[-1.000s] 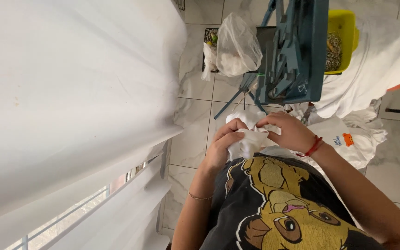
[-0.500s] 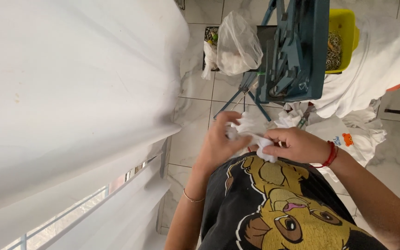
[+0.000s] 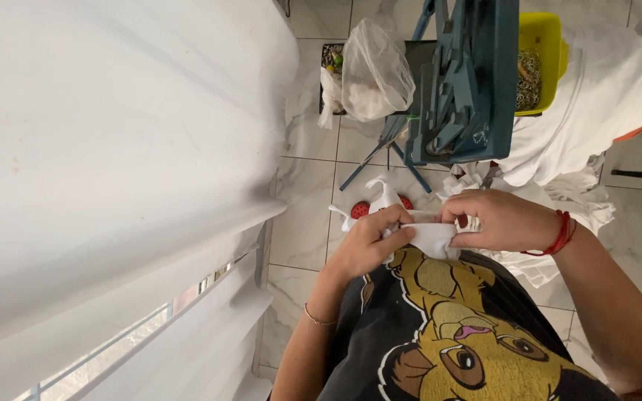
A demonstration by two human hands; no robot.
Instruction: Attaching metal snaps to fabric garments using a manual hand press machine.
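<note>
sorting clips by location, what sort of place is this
Probably a home workspace or small sewing workshop, indoors. Pale tiled floor, white fabric draped over a surface, a yellow bin of small metal parts, and both hands folding a white cloth.

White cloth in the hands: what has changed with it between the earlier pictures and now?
The white cloth is now folded into a smaller, tighter bundle than a second ago. The right hand has slid inward over it and pinches its top edge; the left hand has kept its grip from the other side. Both hands stay in front of the dark printed shirt. The blue rack and yellow bin have not moved.
</note>
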